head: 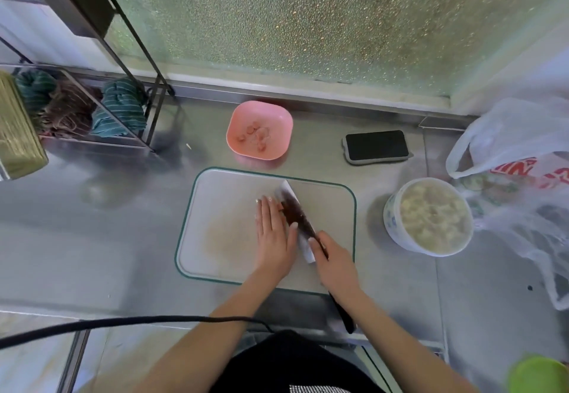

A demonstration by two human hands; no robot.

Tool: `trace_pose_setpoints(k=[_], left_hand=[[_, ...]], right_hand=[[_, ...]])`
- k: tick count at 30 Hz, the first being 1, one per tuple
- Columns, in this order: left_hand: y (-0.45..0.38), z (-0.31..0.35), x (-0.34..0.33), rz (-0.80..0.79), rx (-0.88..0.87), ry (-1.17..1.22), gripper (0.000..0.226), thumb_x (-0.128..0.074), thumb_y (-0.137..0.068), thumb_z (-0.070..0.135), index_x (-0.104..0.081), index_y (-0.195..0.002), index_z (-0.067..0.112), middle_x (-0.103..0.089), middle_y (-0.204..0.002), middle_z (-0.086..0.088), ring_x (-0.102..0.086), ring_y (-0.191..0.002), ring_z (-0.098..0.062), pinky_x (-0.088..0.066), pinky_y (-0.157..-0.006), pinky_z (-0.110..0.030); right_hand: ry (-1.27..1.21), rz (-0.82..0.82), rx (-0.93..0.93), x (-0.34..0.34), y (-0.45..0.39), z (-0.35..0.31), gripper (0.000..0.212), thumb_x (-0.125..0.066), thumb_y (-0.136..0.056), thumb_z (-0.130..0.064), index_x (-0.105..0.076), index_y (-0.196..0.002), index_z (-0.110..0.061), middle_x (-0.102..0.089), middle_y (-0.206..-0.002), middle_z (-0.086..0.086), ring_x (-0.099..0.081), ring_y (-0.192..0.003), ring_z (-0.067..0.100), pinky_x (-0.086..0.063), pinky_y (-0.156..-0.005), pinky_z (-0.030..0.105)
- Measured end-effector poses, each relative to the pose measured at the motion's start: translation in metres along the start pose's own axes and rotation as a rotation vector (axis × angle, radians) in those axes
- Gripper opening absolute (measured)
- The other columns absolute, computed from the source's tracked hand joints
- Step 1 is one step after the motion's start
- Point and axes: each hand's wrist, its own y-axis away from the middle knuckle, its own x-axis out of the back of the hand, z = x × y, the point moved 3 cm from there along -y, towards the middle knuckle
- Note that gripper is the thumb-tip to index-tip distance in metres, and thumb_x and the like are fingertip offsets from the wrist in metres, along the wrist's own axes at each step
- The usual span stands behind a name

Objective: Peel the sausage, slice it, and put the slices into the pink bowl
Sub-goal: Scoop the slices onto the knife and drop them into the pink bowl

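Observation:
On the white cutting board (221, 238) with a green rim, my left hand (274, 232) lies flat with its fingers together, pressed against the side of a cleaver (294, 207). A sliver of pink sausage (280, 206) shows between my fingers and the blade; the rest is hidden. My right hand (334, 261) grips the cleaver's black handle, and the blade is tilted. Beyond the board, the pink bowl (277, 115) holds several sausage slices (255, 137).
A black phone (376, 145) lies right of the bowl. A white tub of food (429, 217) and a plastic bag (517, 164) stand to the right. A metal rack with cloths (120, 109) is at the left. A black cable (123, 321) crosses the counter's front edge.

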Motion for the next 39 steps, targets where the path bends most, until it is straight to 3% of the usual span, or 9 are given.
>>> trace_pose_setpoints(k=[6, 11, 14, 17, 23, 26, 31, 36, 39], left_hand=[[-0.003, 0.001, -0.004, 0.106, 0.056, 0.138, 0.064, -0.021, -0.095, 0.035, -0.017, -0.144, -0.007, -0.012, -0.153, -0.016, 0.0, -0.141, -0.017, 0.006, -0.116, -0.026], [-0.001, 0.004, 0.003, 0.087, -0.001, 0.204, 0.064, -0.017, -0.097, 0.038, -0.015, -0.147, -0.002, -0.008, -0.155, -0.008, 0.001, -0.143, -0.016, 0.007, -0.113, -0.016], [-0.01, 0.02, 0.014, 0.086, -0.097, 0.22, 0.072, -0.012, -0.097, 0.049, -0.015, -0.145, -0.004, -0.007, -0.152, -0.005, -0.001, -0.142, -0.019, 0.008, -0.111, -0.012], [-0.032, 0.035, 0.031, 0.089, -0.187, 0.21, 0.074, -0.008, -0.096, 0.049, -0.019, -0.143, -0.007, -0.014, -0.153, -0.019, -0.007, -0.141, -0.026, 0.007, -0.112, -0.013], [-0.108, 0.049, 0.066, 0.153, -0.191, 0.137, 0.05, -0.029, -0.099, 0.016, -0.021, -0.143, -0.007, -0.015, -0.153, -0.023, -0.01, -0.142, -0.035, 0.0, -0.114, -0.024], [-0.145, 0.051, 0.075, 0.13, -0.154, 0.064, 0.055, -0.034, -0.095, -0.001, -0.014, -0.145, -0.005, -0.008, -0.155, -0.019, -0.006, -0.143, -0.032, -0.005, -0.116, -0.031], [-0.192, 0.035, 0.07, 0.095, -0.119, -0.092, 0.051, -0.031, -0.098, 0.008, -0.018, -0.146, -0.001, -0.014, -0.155, -0.018, -0.011, -0.143, -0.031, -0.018, -0.114, -0.037], [-0.212, -0.009, 0.074, -0.052, -0.062, -0.27, 0.055, -0.04, -0.096, 0.013, -0.021, -0.146, 0.004, -0.013, -0.157, -0.011, -0.006, -0.144, -0.022, -0.003, -0.115, -0.032], [-0.205, -0.023, 0.079, -0.047, -0.136, -0.324, 0.059, -0.046, -0.093, 0.011, -0.021, -0.146, 0.003, -0.018, -0.155, -0.012, -0.006, -0.145, -0.022, 0.003, -0.116, -0.032]], right_hand=[[-0.325, -0.025, -0.098, -0.042, 0.02, -0.007, 0.021, -0.04, -0.097, -0.029, -0.051, -0.082, -0.017, -0.057, -0.069, 0.002, -0.05, -0.06, 0.016, -0.045, -0.062, 0.045], [-0.556, -0.029, -0.152, -0.046, 0.026, -0.015, 0.025, -0.037, -0.101, -0.024, -0.05, -0.086, -0.008, -0.047, -0.053, 0.007, -0.036, -0.034, 0.016, -0.037, -0.034, 0.029], [-0.628, -0.005, -0.109, -0.037, 0.023, -0.027, 0.026, -0.035, -0.102, -0.021, -0.049, -0.085, -0.008, -0.044, -0.049, 0.006, -0.033, -0.03, 0.016, -0.034, -0.031, 0.023], [-0.68, 0.034, -0.084, -0.024, 0.01, -0.044, 0.026, -0.034, -0.102, -0.021, -0.049, -0.085, -0.008, -0.044, -0.054, 0.012, -0.035, -0.032, 0.016, -0.034, -0.032, 0.025], [-0.678, 0.065, -0.011, 0.003, -0.046, -0.091, 0.027, -0.036, -0.102, -0.027, -0.049, -0.089, -0.007, -0.047, -0.054, 0.006, -0.039, -0.035, 0.014, -0.038, -0.035, 0.025], [-0.667, 0.098, -0.004, 0.013, -0.076, -0.109, 0.026, -0.038, -0.101, -0.027, -0.047, -0.082, -0.012, -0.046, -0.056, 0.007, -0.04, -0.037, 0.011, -0.039, -0.034, 0.026], [-0.653, 0.084, -0.038, 0.02, -0.117, -0.118, 0.028, -0.038, -0.101, -0.03, -0.049, -0.087, -0.009, -0.046, -0.057, 0.004, -0.04, -0.036, 0.006, -0.038, -0.033, 0.022], [-0.448, 0.126, -0.073, 0.022, -0.136, -0.103, 0.033, -0.04, -0.098, -0.032, -0.038, -0.066, -0.022, -0.039, -0.058, 0.005, -0.036, -0.034, 0.011, -0.038, -0.036, 0.027], [-0.387, 0.145, -0.093, 0.019, -0.138, -0.099, 0.034, -0.039, -0.097, -0.032, -0.035, -0.063, -0.025, -0.037, -0.056, 0.002, -0.036, -0.035, 0.014, -0.04, -0.039, 0.031]])
